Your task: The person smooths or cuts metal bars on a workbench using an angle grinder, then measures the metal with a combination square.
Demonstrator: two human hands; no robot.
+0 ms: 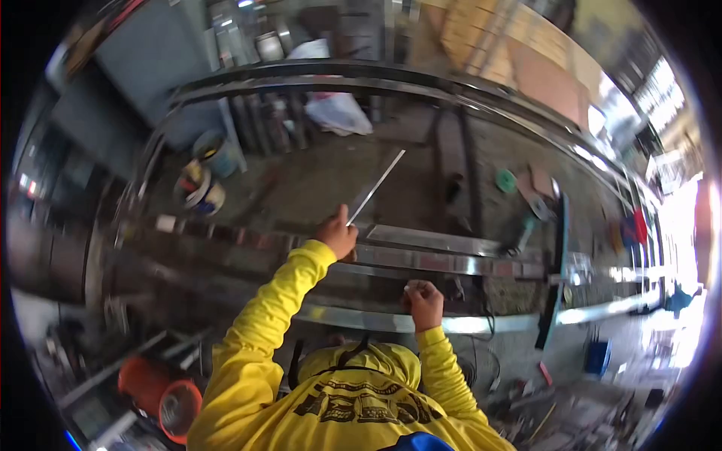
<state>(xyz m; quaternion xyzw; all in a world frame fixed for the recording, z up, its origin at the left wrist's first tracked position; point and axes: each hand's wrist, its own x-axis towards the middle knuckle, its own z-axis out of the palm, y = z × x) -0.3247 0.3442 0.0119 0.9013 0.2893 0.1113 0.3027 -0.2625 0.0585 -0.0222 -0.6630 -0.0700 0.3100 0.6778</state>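
At the left, the person's left hand (338, 236) is closed around the near end of a thin pale strip (378, 184). The strip's long axis slants forward and to the right from that hand, its far end in the air above the metal frame (421, 259). The right hand (425, 301), farther from the strip, is right of and nearer the body than the left, fingers curled in; whether they pinch anything small cannot be told.
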